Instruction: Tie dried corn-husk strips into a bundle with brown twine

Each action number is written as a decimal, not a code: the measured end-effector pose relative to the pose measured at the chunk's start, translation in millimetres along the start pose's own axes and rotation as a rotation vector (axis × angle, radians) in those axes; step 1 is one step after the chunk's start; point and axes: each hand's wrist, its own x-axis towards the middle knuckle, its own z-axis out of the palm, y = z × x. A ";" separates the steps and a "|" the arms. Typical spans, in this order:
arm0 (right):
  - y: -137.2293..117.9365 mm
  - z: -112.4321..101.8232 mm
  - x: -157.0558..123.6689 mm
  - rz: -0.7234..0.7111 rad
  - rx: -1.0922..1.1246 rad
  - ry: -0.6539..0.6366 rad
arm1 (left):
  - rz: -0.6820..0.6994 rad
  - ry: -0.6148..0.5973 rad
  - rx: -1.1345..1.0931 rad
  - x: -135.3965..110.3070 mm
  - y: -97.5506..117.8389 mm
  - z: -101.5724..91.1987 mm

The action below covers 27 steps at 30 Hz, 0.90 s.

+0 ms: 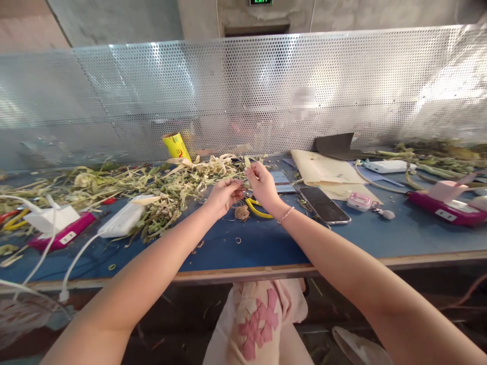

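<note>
Both arms reach forward over a blue table (266,243). My left hand (224,195) is closed in a pinch, and my right hand (262,185) is closed beside it; between them they hold a thin pale strip of plant leaf (247,162) that sticks up above the fingers. The two hands touch or nearly touch. Just under them lie a small coil of brown twine (241,213) and yellow-handled cutters (258,209). A heap of pale green leaves and stalks (163,185) spreads to the left of the hands.
A phone (324,204) lies right of my right hand, near brown paper sheets (323,170). Pink devices (447,208) (63,233) sit at both sides, with white chargers and cables on the left. A yellow roll (177,146) leans on the perforated metal screen behind.
</note>
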 end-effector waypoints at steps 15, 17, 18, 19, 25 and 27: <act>-2.6 -2.0 -2.2 0.002 -0.001 0.029 | 0.244 -0.016 0.195 -5.5 1.8 0.2; -2.8 -2.2 -2.7 0.003 0.012 0.040 | 0.275 -0.022 0.268 -8.7 2.0 3.2; -2.9 -2.4 -2.8 0.003 0.018 0.044 | 0.283 -0.032 0.293 -10.3 1.9 4.8; -3.2 -2.4 -2.9 0.002 0.019 0.044 | 0.284 -0.041 0.304 -11.7 1.6 6.5; -8.6 -1.3 -4.5 0.013 -0.035 -0.004 | 0.189 0.009 0.135 -13.5 -0.1 11.3; -8.2 -0.9 -4.1 0.020 -0.023 -0.002 | 0.167 0.014 0.089 -12.1 0.9 9.3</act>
